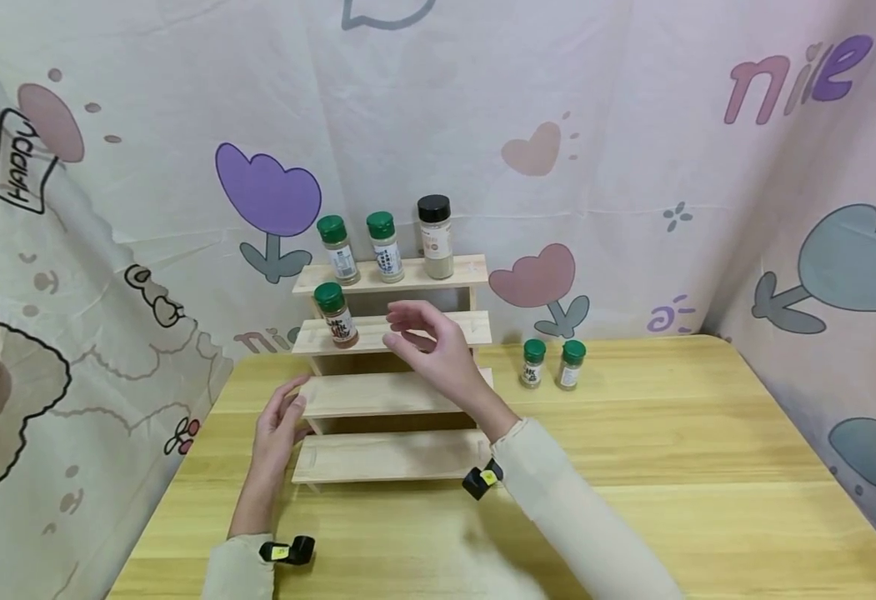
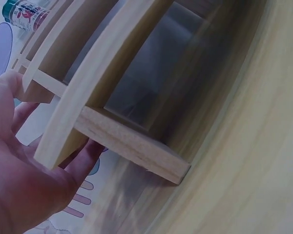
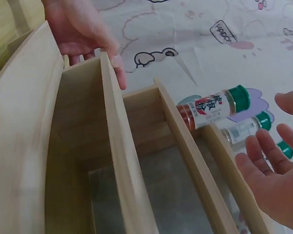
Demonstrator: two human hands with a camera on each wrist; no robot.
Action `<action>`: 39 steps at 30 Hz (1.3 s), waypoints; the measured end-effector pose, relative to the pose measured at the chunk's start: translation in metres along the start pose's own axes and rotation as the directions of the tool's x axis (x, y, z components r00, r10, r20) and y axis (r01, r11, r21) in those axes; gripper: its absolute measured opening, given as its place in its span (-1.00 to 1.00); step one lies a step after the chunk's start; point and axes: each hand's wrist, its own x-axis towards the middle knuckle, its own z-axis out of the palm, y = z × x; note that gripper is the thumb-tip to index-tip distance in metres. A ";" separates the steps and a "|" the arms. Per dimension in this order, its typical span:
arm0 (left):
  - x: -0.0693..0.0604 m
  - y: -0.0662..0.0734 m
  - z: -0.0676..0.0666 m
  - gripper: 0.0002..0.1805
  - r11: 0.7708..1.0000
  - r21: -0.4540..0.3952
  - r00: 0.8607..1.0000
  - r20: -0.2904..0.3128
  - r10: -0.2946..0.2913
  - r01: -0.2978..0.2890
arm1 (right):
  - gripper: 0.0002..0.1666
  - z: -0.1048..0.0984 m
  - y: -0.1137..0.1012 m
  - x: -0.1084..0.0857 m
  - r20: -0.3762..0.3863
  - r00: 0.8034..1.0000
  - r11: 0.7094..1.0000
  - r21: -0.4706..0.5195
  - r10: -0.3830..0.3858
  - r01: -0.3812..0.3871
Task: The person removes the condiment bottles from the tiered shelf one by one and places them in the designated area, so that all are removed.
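Note:
A four-step wooden rack (image 1: 392,458) stands on the table. My left hand (image 1: 274,433) holds its left end by the third board from the top; in the left wrist view the fingers of that hand (image 2: 24,175) go behind the board ends. My right hand (image 1: 441,354) hovers over the second board from the top, fingers bent and apart, holding nothing. Left of it on that board is a green-capped jar of reddish spice (image 1: 337,315). In the right wrist view the same jar (image 3: 210,109) lies beyond the rack edge, near the right hand (image 3: 278,180).
The top board carries two green-capped jars (image 1: 338,250) (image 1: 386,247) and a taller black-capped jar (image 1: 436,237). Two small green-capped jars (image 1: 533,364) (image 1: 571,366) stand on the table (image 1: 670,433) right of the rack. A printed cloth (image 1: 633,167) hangs behind and at both sides.

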 end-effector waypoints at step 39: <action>-0.001 -0.001 0.001 -0.49 1.000 0.008 1.000 -0.017 -0.014 0.014 | -0.48 0.063 0.002 0.076 0.045 0.989 0.980 -0.145 0.144 -0.136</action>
